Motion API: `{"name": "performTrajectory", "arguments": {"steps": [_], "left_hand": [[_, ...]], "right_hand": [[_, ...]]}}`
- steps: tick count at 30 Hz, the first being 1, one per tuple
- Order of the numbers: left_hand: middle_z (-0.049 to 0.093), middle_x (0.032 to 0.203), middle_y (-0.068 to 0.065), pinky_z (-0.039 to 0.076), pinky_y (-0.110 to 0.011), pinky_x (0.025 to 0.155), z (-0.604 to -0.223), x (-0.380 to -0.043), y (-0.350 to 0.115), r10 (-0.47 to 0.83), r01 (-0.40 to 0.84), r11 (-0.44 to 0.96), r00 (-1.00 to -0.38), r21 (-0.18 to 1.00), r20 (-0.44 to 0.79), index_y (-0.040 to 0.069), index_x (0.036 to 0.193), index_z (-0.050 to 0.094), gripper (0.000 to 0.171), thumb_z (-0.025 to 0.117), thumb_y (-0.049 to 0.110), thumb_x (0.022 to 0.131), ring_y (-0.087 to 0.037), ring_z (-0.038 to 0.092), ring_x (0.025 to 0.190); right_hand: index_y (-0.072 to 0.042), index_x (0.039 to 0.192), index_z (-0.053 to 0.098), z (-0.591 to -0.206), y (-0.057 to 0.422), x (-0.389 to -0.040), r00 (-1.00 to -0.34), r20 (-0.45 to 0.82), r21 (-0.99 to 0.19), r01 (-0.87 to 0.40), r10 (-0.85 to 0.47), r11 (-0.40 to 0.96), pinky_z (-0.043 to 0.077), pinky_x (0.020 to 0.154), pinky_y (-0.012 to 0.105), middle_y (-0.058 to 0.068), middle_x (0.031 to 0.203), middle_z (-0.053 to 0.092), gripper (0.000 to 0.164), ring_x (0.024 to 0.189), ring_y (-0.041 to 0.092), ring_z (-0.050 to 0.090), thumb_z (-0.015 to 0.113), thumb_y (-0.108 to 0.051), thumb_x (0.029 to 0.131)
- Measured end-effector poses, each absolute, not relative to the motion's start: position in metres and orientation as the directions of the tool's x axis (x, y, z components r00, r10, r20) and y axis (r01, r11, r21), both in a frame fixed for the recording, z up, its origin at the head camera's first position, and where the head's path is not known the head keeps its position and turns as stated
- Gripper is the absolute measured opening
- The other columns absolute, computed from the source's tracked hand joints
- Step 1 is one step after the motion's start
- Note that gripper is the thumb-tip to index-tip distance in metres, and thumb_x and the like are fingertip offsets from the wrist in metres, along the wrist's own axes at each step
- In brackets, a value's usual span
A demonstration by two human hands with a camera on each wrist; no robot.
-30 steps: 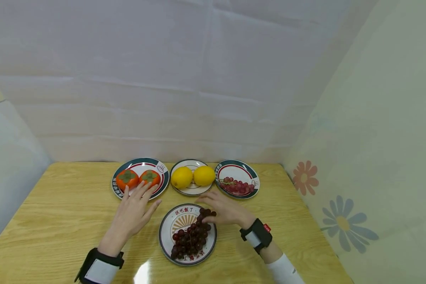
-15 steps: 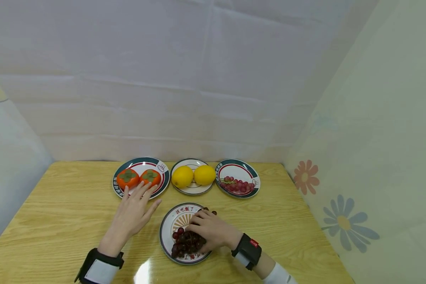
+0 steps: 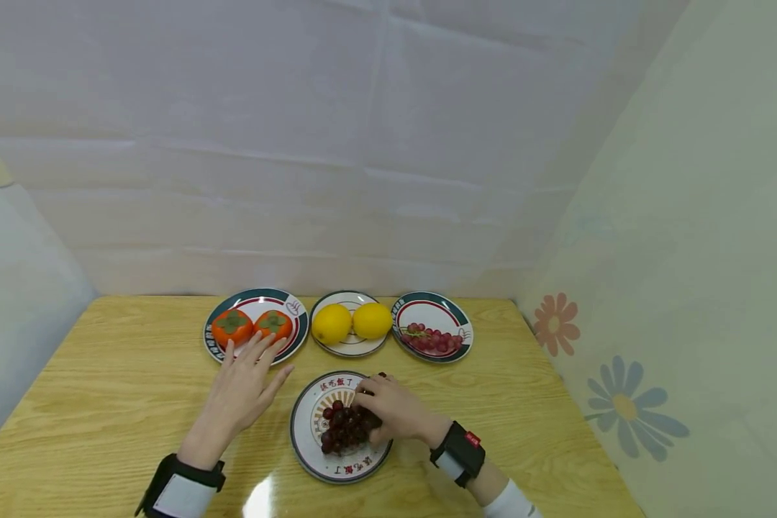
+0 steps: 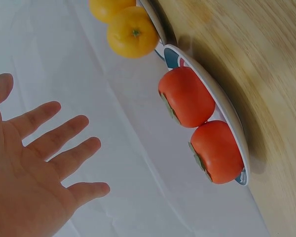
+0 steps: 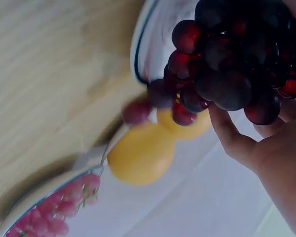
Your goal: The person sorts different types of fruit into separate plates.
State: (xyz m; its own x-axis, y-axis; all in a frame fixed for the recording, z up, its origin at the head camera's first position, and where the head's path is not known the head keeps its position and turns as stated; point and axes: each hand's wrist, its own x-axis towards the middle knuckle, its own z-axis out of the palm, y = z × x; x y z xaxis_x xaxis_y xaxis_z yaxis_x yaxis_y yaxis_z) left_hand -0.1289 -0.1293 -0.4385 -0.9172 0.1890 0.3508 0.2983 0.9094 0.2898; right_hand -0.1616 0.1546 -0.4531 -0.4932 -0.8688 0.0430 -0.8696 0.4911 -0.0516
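In the head view a bunch of dark grapes (image 3: 344, 429) is over the round white plate (image 3: 311, 453) with red lettering. My right hand (image 3: 395, 411) grips the bunch from its right side, covering part of it. The right wrist view shows the dark grapes (image 5: 227, 74) close up, with fingers (image 5: 232, 136) curled against them. My left hand (image 3: 241, 388) is held with fingers spread, holding nothing. It is nearest the two orange persimmons (image 3: 233, 327), overlapping the front of their plate in the head view. In the left wrist view the left hand (image 4: 39, 168) is apart from the persimmons (image 4: 187, 96).
Behind, a green-rimmed plate (image 3: 301, 327) bears the persimmons. Beside it a small plate (image 3: 352, 350) bears two yellow lemons (image 3: 332, 324). A third plate (image 3: 427, 309) bears pinkish-red grapes (image 3: 434, 339). A white cloth wall (image 3: 362, 180) stands at the table's back edge.
My right hand came down onto the dark grapes from above right, took hold of them and shifted them slightly up and right over the plate. My left hand stayed put.
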Motion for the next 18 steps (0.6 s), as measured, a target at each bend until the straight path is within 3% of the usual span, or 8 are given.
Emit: {"name": "performTrajectory", "arguments": {"steps": [4, 8, 13, 18], "left_hand": [[0.053, 0.137, -0.019, 0.022, -0.068, 0.110, -0.439, -0.130, -0.130, 0.192, 0.304, 0.909, -0.913, 0.285, 0.361, 0.006, 0.132, 0.055, 0.050, 0.058, 0.037, 0.093, -0.039, 0.043, 0.133], [0.053, 0.137, -0.018, 0.022, -0.068, 0.110, -0.439, -0.130, -0.130, 0.189, 0.304, 0.910, -0.910, 0.284, 0.368, 0.007, 0.132, 0.055, 0.049, 0.057, 0.037, 0.093, -0.039, 0.043, 0.133], [0.052, 0.138, -0.018, 0.021, -0.068, 0.110, -0.440, -0.128, -0.130, 0.180, 0.292, 0.909, -0.918, 0.297, 0.353, 0.008, 0.134, 0.054, 0.050, 0.057, 0.037, 0.093, -0.039, 0.042, 0.133], [0.053, 0.138, -0.018, 0.019, -0.068, 0.111, -0.441, -0.128, -0.129, 0.180, 0.291, 0.908, -0.921, 0.302, 0.346, 0.008, 0.133, 0.054, 0.050, 0.058, 0.037, 0.093, -0.039, 0.042, 0.133]], "right_hand": [[-0.012, 0.104, 0.061, -0.437, 0.173, -0.185, -0.557, 0.187, -0.153, -0.830, -0.809, 0.536, 0.052, 0.087, 0.032, 0.006, 0.110, 0.058, 0.045, 0.100, 0.018, 0.055, 0.084, -0.022, 0.066], [-0.008, 0.103, 0.063, -0.421, 0.199, -0.224, -0.693, 0.263, -0.188, -0.719, -0.671, 0.669, 0.053, 0.086, 0.038, 0.009, 0.107, 0.060, 0.041, 0.098, 0.022, 0.058, 0.081, -0.017, 0.068], [-0.001, 0.113, 0.059, -0.420, 0.238, -0.280, -0.837, 0.262, -0.273, -0.542, -0.481, 0.795, 0.053, 0.084, 0.045, 0.019, 0.116, 0.056, 0.041, 0.102, 0.032, 0.057, 0.074, -0.012, 0.076], [0.002, 0.118, 0.058, -0.430, 0.265, -0.312, -0.905, 0.224, -0.296, -0.416, -0.361, 0.860, 0.052, 0.087, 0.049, 0.024, 0.120, 0.053, 0.043, 0.107, 0.038, 0.054, 0.072, -0.011, 0.080]]}}
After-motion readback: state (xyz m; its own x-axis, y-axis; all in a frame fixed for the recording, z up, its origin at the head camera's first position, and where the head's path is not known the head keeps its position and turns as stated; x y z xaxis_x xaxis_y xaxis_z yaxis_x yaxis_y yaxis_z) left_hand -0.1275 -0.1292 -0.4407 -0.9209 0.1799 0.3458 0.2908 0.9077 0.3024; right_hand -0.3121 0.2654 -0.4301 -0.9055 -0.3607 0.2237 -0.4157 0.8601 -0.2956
